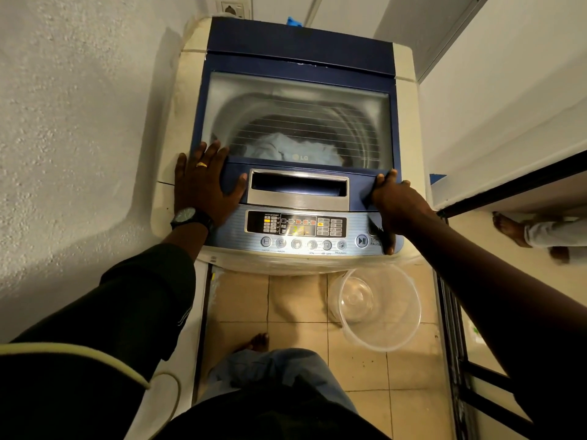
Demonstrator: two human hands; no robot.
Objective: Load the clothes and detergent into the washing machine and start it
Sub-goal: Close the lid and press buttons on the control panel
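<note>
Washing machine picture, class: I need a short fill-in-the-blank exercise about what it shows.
1. The lid of the washing machine is ____.
2. The left hand lies ____ on the lid's front edge.
3. On the floor stands an empty clear ____.
4. The control panel display is ____.

Answers: closed; flat; bowl; lit
</note>
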